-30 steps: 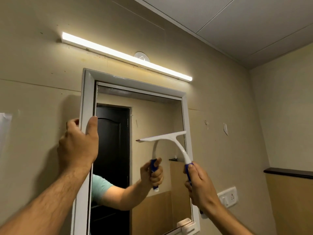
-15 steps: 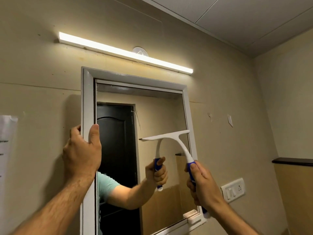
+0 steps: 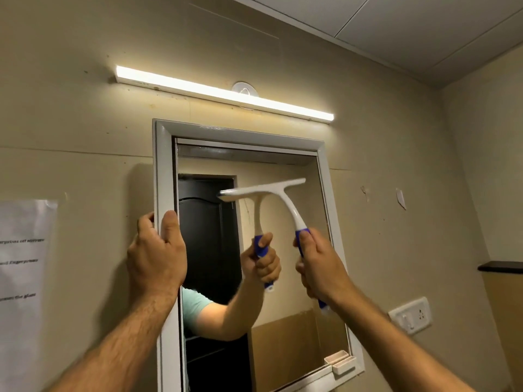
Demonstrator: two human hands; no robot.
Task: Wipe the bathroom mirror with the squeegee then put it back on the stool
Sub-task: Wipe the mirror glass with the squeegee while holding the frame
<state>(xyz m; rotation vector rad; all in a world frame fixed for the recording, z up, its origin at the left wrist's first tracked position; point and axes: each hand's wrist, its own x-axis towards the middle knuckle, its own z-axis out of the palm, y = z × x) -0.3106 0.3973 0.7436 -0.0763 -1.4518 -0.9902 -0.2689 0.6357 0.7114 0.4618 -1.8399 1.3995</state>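
The squeegee [image 3: 285,203], white with a blue grip, sits with its blade against the upper glass of the mirror [image 3: 288,278], blade roughly level, slightly raised at right. The right hand [image 3: 319,267] is curled round the blue handle. The left hand [image 3: 157,253] grips the mirror's white frame [image 3: 164,171] at its left edge, thumb on the front. A lit tube light [image 3: 223,93] hangs above; a printed paper sheet [image 3: 22,278] at left, a switch plate [image 3: 410,315] at right.
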